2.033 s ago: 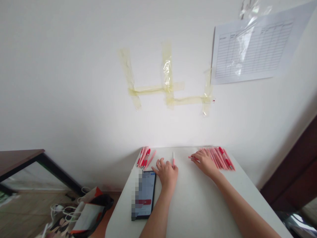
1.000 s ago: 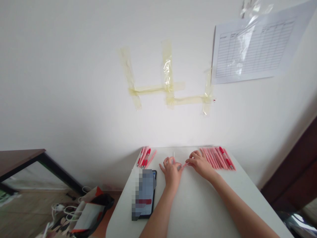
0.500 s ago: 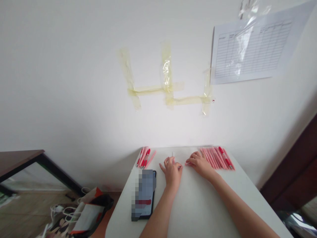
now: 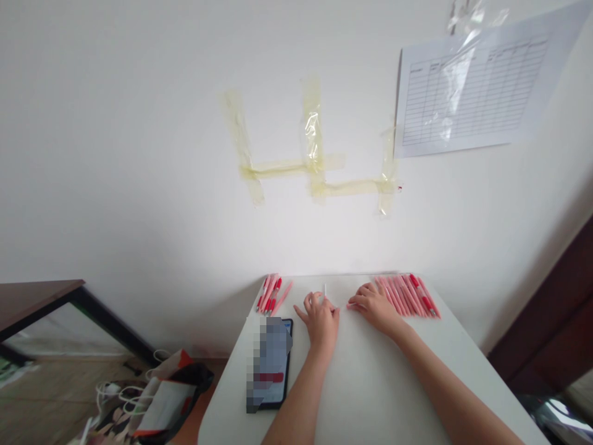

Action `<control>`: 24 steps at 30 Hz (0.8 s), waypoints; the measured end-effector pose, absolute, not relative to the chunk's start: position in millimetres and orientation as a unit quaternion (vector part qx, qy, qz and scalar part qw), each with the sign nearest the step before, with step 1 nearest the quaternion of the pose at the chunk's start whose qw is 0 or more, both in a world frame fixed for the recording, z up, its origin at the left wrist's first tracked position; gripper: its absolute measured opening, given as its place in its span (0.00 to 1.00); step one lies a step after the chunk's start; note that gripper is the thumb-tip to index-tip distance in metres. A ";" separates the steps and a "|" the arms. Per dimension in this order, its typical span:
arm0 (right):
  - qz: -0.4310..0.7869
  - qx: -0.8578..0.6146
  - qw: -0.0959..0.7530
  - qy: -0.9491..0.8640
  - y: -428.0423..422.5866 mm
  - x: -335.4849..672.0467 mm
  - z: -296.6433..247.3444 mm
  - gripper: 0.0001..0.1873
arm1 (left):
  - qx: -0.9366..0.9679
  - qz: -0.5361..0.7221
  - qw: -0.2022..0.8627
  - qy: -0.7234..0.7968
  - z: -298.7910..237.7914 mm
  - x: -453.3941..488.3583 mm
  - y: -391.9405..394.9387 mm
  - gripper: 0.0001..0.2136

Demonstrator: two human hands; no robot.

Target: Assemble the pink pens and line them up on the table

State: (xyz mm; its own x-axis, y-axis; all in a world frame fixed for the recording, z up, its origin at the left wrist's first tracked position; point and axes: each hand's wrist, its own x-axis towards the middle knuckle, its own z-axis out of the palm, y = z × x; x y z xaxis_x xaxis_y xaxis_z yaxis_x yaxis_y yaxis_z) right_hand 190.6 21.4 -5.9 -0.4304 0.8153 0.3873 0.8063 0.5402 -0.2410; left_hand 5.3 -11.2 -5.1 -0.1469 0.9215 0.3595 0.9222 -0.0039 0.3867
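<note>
A white table (image 4: pixel 370 383) stands against a taped wall. Near its far edge the left hand (image 4: pixel 321 322) pinches a thin white refill (image 4: pixel 325 289), fingers curled. Just right of it, the right hand (image 4: pixel 376 307) closes on a pink plastic pen barrel (image 4: pixel 351 305). Lining the two up squarely, with wrists resting, seems best.

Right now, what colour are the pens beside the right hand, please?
The plastic pens are pink and red; head view.

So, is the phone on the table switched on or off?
On: the phone lies face up on the table, its screen lit pale blue with a red bar.
</note>
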 end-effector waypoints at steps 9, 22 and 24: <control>-0.006 -0.479 0.234 -0.846 23.1 190.3 -7.3 0.12 | -0.657 -0.310 0.004 -0.687 -9.1 4.4 -11.7 0.04; -0.020 -0.489 0.222 -0.843 23.3 189.8 -7.8 0.12 | -0.693 -0.293 -0.036 -0.658 -8.5 8.8 -13.4 0.04; -0.022 -0.492 0.222 -0.842 23.0 189.3 -7.5 0.12 | -0.694 -0.290 -0.040 -0.658 -7.9 9.4 -13.4 0.04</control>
State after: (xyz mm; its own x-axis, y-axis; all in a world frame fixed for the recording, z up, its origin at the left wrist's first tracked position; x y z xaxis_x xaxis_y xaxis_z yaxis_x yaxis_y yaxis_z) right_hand 189.3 23.0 -7.5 -0.4187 0.8179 0.3947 0.8374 0.5158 -0.1806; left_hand 9.4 -13.4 -7.9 -0.0347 0.9362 0.3498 0.8902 -0.1301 0.4366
